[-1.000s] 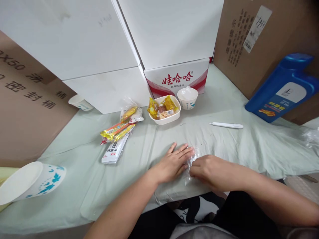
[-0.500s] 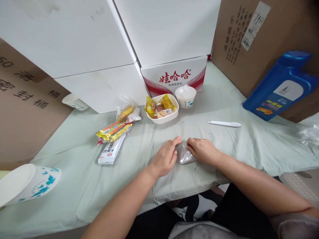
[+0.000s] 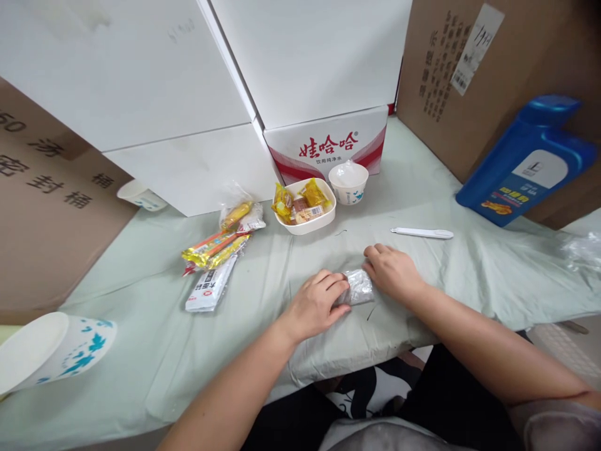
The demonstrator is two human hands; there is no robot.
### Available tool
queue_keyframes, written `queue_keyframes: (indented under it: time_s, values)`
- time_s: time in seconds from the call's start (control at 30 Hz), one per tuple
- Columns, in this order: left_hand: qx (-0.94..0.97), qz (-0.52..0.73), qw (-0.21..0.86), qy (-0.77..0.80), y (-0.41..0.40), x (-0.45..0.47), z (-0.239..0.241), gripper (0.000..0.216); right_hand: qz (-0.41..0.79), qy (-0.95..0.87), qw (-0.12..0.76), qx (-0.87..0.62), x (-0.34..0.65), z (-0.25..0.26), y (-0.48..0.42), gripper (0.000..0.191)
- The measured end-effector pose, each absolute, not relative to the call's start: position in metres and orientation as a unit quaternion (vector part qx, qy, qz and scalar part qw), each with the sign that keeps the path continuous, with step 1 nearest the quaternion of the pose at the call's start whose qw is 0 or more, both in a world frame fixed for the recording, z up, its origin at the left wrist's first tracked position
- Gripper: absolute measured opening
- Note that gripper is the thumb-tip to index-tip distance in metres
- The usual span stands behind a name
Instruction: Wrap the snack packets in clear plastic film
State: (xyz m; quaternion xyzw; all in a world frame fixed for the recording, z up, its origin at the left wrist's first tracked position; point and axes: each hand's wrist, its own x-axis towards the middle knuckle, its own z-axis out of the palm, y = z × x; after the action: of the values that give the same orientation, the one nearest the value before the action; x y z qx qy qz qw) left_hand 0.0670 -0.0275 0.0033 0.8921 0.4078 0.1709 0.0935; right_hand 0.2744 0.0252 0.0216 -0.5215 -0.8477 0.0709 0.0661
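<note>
A folded clear plastic bag [image 3: 359,288] lies on the pale green cloth near the table's front edge. My left hand [image 3: 317,304] rests at its left end with fingers curled onto it. My right hand [image 3: 392,271] presses its right end, fingers bent over the edge. Both hands hold the small bundle between them.
Behind stand a white bowl of wrapped snacks [image 3: 305,206], a paper cup [image 3: 348,182] with plastic inside, and a white pen [image 3: 422,233]. Snack packets [image 3: 213,257] lie at left. A blue jug [image 3: 528,163] leans at right, cardboard and white boxes behind, a tipped paper cup [image 3: 51,351] at far left.
The plastic has gone from a loose sheet under flat hands to a small compact bundle. Both hands shifted slightly away from me and closed in on it.
</note>
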Motion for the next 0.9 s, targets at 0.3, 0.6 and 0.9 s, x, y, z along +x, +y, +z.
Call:
queue_keyframes:
  time_s: [0.3,0.6,0.9]
  values:
    - [0.87,0.206,0.107,0.435,-0.018,0.05,0.005,0.008,0.207,-0.932,0.097,-0.281,0.27,0.02,0.018,0.014]
    - [0.858,0.259,0.09,0.434,-0.015,0.039,0.008,0.014,0.188,-0.933,0.109,-0.287,0.27,0.017,0.013,0.014]
    - [0.87,0.205,0.114,0.434,-0.016,0.041,0.005,0.008,0.14,-0.859,0.219,-0.441,0.262,0.069,0.101,0.014]
